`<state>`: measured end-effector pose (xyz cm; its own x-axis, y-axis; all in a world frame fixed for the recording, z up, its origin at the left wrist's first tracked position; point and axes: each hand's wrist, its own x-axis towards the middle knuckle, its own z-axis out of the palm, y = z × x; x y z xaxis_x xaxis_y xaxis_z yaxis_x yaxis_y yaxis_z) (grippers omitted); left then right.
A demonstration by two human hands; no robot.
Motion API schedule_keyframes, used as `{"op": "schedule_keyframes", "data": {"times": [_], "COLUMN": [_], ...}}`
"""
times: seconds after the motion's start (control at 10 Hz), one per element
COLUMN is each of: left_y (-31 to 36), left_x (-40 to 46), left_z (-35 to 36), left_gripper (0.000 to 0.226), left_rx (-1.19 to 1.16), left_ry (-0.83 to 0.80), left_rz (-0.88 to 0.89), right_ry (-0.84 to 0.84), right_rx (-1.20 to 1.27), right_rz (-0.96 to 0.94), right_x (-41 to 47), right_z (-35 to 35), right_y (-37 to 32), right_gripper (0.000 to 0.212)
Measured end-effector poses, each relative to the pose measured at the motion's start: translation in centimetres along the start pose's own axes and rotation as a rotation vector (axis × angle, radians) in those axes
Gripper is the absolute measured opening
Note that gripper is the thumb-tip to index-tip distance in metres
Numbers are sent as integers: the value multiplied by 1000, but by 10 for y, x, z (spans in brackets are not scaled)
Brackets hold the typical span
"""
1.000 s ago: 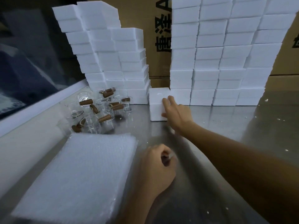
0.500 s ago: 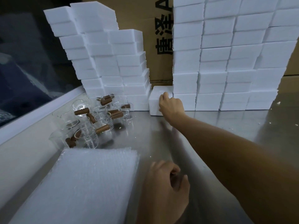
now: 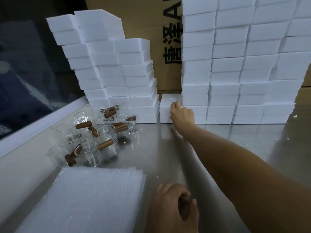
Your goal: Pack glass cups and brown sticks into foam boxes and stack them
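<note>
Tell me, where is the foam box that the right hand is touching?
In the head view the foam box sits on the metal table, in the gap between the two foam stacks, against the foot of the right stack.

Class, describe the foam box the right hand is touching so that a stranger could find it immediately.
Start at the tall wall of stacked foam boxes on the right. At its lower left corner, in the gap before the left stack, sits the foam box. It alone has the right hand on it.
</note>
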<state>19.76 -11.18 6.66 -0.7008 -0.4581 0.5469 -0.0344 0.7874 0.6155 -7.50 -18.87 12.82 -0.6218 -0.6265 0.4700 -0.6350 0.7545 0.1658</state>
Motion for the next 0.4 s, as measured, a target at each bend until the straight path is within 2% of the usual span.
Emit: {"op": "schedule_keyframes", "data": {"times": [0.1, 0.3, 0.4], "left_y": [-1, -1, 4], "left_x": [1, 1, 3], "left_z": [2, 3, -1], "left_gripper": [20, 11, 10], "left_rx": [4, 72, 12], "left_ry": [-54, -63, -100], "left_rz": [-25, 70, -21], "right_ry": [-5, -43, -164], "right_rx": [29, 106, 232], "right_rz": [1, 80, 97], "right_x": [2, -29, -52], "right_z": [0, 10, 10], "right_y": [0, -12, -9], "right_gripper": [52, 76, 70]}}
